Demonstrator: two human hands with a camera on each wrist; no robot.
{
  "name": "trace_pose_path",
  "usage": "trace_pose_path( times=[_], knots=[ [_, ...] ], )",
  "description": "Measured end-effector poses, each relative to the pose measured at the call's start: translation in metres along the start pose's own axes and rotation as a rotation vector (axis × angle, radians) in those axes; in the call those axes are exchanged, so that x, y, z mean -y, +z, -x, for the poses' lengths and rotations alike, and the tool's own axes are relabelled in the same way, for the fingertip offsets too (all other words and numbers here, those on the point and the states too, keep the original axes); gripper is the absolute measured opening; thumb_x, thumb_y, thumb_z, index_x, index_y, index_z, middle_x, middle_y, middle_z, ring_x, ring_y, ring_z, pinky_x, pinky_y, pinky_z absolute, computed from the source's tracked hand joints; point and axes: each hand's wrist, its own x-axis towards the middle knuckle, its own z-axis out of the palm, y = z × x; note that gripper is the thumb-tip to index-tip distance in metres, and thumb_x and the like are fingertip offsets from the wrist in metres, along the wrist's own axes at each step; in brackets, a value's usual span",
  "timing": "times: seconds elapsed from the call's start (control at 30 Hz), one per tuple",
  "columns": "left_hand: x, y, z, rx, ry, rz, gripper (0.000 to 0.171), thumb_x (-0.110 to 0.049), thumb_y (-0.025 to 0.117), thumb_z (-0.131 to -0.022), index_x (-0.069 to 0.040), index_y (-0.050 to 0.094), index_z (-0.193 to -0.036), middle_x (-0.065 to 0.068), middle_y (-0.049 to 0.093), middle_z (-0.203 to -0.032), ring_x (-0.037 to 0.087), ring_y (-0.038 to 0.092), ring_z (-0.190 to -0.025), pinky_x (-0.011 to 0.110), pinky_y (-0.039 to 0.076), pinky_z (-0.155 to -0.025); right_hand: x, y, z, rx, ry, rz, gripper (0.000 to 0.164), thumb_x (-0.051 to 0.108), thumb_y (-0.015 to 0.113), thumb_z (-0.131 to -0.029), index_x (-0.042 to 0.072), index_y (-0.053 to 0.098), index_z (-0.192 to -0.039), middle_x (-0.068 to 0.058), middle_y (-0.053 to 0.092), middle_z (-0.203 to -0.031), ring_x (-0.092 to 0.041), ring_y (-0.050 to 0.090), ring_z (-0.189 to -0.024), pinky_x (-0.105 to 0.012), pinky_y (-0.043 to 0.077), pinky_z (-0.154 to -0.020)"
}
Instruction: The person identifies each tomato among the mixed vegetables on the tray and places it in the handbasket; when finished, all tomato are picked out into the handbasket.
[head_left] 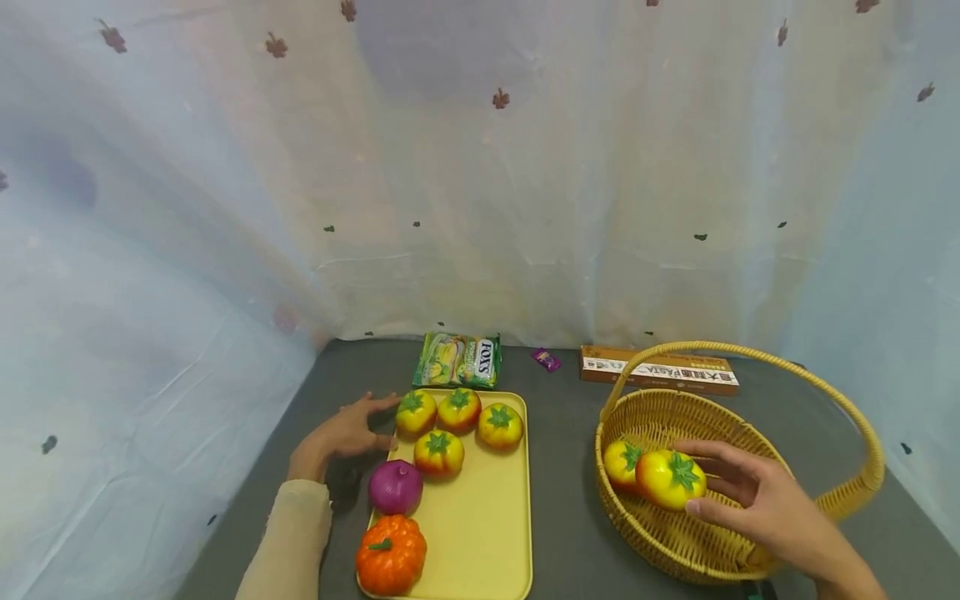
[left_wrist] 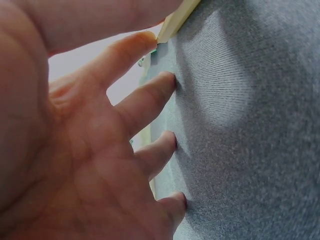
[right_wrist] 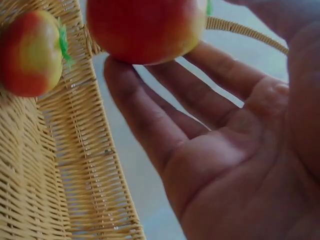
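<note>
Yellow-red round fruit [head_left: 670, 481]: right hand [head_left: 761, 493] pinches it over tan wicker basket [head_left: 682, 410], 1 matching fruit [head_left: 620, 464] inside. Yellow rectangular tray [head_left: 480, 525] holds 4 more fruits [head_left: 438, 455], purple onion [head_left: 396, 488], orange pumpkin [head_left: 392, 558]; left hand [head_left: 347, 431] spread, empty, at tray edge.

Left fingers [left_wrist: 145, 102] spread, apparently relaxed; right fingers [right_wrist: 145, 110] curved in grip, thumb [head_left: 720, 514] opposed.

Round yellow-and-red fruits with green leaf tops [head_left: 660, 482] look smooth, glossy and plastic, like the ribbed orange pumpkin [head_left: 391, 560]; the round tan basket [head_left: 705, 417] is rough wicker, the rectangular yellow tray [head_left: 483, 521] smoothly matt, the grey bench [head_left: 566, 467] finely ribbed, cloth-like.
</note>
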Motion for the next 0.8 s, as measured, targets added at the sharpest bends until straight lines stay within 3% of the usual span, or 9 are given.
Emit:
trace_pose_path(
  times=[0.27,0.33,0.53,0.8],
  knots=[
    [-0.001,0.002,0.001,-0.004,-0.001,0.002,0.083,-0.028,0.088,-0.09,-0.016,0.053,-0.164,0.023,0.041,-0.173,0.06,0.018,-0.164,0.088,0.011,-0.122,-0.012,-0.003,0.002,0.038,0.071,0.052,0.048,0.004,0.08,-0.099,0.003,0.065,-0.144,0.022,0.07,-0.134,0.003,0.071,-0.117,-0.023,0.064,-0.09],
    [-0.001,0.001,0.002,-0.007,0.004,0.0,0.083,-0.028,0.088,-0.09,-0.016,0.053,-0.164,0.023,0.041,-0.173,0.06,0.018,-0.163,0.089,0.011,-0.121,-0.013,-0.003,0.001,0.064,0.084,0.057,0.048,0.007,0.081,-0.099,0.002,0.065,-0.144,0.016,0.071,-0.135,0.003,0.072,-0.116,-0.023,0.064,-0.089],
    [-0.002,0.001,0.003,-0.008,0.008,0.005,0.084,-0.028,0.088,-0.09,-0.015,0.053,-0.164,0.026,0.039,-0.173,0.061,0.017,-0.163,0.089,0.009,-0.121,-0.013,-0.002,-0.002,0.118,0.134,0.093,0.05,0.015,0.084,-0.098,0.0,0.065,-0.142,-0.023,0.069,-0.139,0.004,0.073,-0.112,-0.022,0.064,-0.088],
    [-0.002,0.002,0.002,-0.01,0.005,-0.001,0.083,-0.027,0.088,-0.089,-0.015,0.053,-0.164,0.024,0.042,-0.172,0.059,0.018,-0.164,0.087,0.007,-0.123,-0.015,0.002,-0.001,0.134,0.127,0.213,0.049,0.019,0.089,-0.094,0.002,0.07,-0.135,-0.02,0.075,-0.131,-0.001,0.076,-0.102,-0.025,0.066,-0.082]
  ],
)
